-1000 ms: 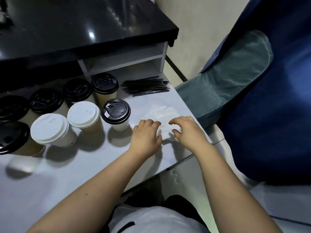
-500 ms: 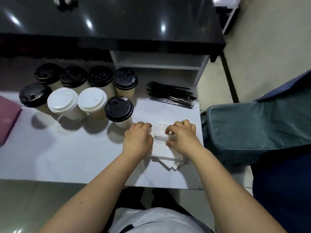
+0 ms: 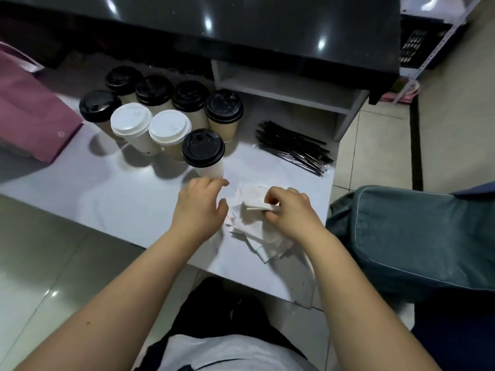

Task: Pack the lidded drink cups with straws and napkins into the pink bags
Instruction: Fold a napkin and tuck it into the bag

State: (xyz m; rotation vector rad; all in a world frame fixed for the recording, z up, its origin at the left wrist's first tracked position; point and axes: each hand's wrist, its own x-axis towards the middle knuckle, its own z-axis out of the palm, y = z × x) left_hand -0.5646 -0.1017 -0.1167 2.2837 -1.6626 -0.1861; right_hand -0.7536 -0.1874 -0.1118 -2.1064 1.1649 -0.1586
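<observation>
A loose pile of white napkins (image 3: 254, 231) lies near the right front of the white table (image 3: 120, 199). My right hand (image 3: 290, 210) pinches a folded napkin (image 3: 257, 205) lifted just off the pile. Left of the pile hovers my left hand (image 3: 199, 207), its fingers relaxed and empty. Several lidded cups stand behind: a black-lidded one (image 3: 203, 151) nearest my left hand, two white-lidded ones (image 3: 131, 124) (image 3: 170, 128), more black-lidded ones (image 3: 154, 91) at the back. Black wrapped straws (image 3: 293, 149) lie at the right. A pink bag (image 3: 29, 116) sits at the far left.
A black counter top (image 3: 241, 30) overhangs the back of the table, with a white shelf unit (image 3: 281, 89) beneath it. A person's leg in grey-green trousers (image 3: 415, 236) is close against the table's right edge. Tiled floor lies around.
My right hand has lifted a folded napkin off the pile. My left hand has come off the napkins and shifted slightly left. The view has swung left, showing the pink bag.
</observation>
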